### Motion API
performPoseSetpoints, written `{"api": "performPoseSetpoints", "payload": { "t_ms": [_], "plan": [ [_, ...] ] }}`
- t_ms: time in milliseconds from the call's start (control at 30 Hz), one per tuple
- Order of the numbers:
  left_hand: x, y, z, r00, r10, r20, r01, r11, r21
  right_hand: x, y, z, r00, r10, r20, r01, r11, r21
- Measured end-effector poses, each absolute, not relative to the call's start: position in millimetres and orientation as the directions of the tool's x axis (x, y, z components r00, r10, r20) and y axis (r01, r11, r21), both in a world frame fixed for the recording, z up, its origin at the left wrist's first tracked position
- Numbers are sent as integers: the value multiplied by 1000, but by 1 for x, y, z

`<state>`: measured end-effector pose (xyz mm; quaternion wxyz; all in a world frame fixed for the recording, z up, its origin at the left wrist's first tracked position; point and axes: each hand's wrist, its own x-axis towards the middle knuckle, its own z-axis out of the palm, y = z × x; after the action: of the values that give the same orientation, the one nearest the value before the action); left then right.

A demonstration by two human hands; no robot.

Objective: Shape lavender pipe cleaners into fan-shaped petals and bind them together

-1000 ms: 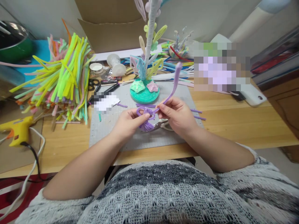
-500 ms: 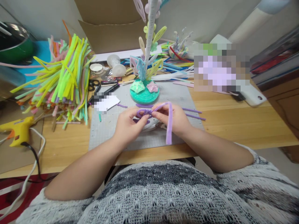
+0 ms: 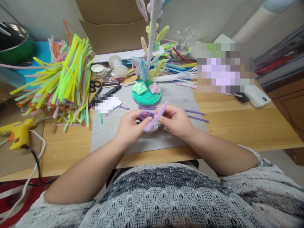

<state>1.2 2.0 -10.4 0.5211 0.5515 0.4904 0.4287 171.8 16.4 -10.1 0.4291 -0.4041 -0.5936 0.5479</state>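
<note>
Between both hands is a purple pipe cleaner, twisted into a small looped shape at its left part. My left hand pinches the looped part between thumb and fingers. The fingers of my right hand are closed on the pipe cleaner close beside the left fingertips, and its blurred free end crosses in front of them. Under the hands, a round whitish object is mostly covered. More purple pipe cleaners lie on the grey cutting mat behind and to the right.
A pipe-cleaner tree on a green round base stands beyond my hands. To the left are a big bundle of pipe cleaners, scissors and a yellow glue gun with its cord. A white phone-like object lies at the right.
The pipe cleaner's free end, which hung down in front of my right hand, has swung left and now slants across the fingertips. Both hands stay in nearly the same place.
</note>
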Motion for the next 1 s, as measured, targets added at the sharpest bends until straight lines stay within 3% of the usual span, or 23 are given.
{"api": "performPoseSetpoints", "payload": {
  "t_ms": [100, 200, 333, 500, 567, 633, 700, 800, 867, 1000],
  "plan": [
    [1, 2, -10, 150, 987, -53, 108, 37, 993, 172, 14, -11, -283, 953, 111, 37, 126, -991],
    [0, 4, -8, 197, 970, -144, -37, 155, 987, 175, 16, -11, -328, 940, 89, 9, 98, -995],
    [-3, 8, -4, 460, 850, -256, -273, 410, 870, 182, 21, -9, -369, 915, 167, -85, 145, -986],
    [-2, 7, -3, 732, 635, -246, -298, 623, 723, 183, 20, -9, -522, 788, 326, -46, 356, -933],
    [-1, 6, -5, 741, 623, -253, -265, 616, 742, 181, 17, -9, -534, 781, 325, -88, 331, -940],
    [0, 7, -8, 665, 695, -272, -258, 557, 790, 179, 14, -8, -489, 821, 294, -117, 271, -955],
    [1, 8, -11, 494, 830, -260, -288, 438, 851, 177, 12, -7, -410, 882, 234, -104, 209, -972],
    [1, 9, -13, 259, 957, -129, -239, 193, 952, 173, 12, -4, -292, 950, 109, -62, 95, -994],
    [1, 8, -13, 233, 970, -73, -159, 112, 981, 171, 13, -4, -271, 961, 46, -56, 32, -998],
    [2, 5, -11, 237, 969, -76, -142, 112, 984, 170, 13, -8, -294, 955, -25, -101, -57, -993]
  ]
}}
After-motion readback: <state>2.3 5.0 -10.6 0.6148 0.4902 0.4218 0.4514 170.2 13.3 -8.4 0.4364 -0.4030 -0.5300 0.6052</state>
